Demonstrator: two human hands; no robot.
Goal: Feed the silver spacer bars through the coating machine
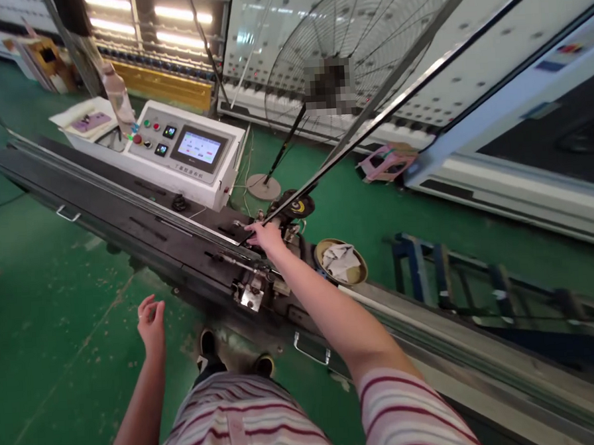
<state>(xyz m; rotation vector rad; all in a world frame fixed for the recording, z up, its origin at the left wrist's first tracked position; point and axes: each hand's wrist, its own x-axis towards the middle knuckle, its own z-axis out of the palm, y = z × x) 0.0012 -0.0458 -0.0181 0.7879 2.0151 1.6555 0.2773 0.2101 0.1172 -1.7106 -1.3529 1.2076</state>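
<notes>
- While my right hand (264, 236) reached to mid-frame, its fingers lay closed over the low end of a long thin bar (371, 115); from this angle I could not tell how firmly they gripped it.
- That bar ran from the machine (179, 245) at centre up to the top right of the frame, passing in front of the fan (352, 53). I judged that held so near one end it could swing or sag, and its far end might strike the fan's guard.
- My left hand (151, 323) hung open at lower left, fingers loosely curled, holding nothing and well apart from the bar. With only one hand on it, a slip seemed likely to drop the bar onto the rail.
- My fingers sat just beside the black wheel (296, 206) and the clamp parts (251, 294); I saw a pinch risk there if anything started moving.
- At upper left the panel (183, 149) stood well beyond either hand, so stopping quickly looked hard.
- A bowl (341, 263) of scraps sat just right of my forearm and could be knocked.
</notes>
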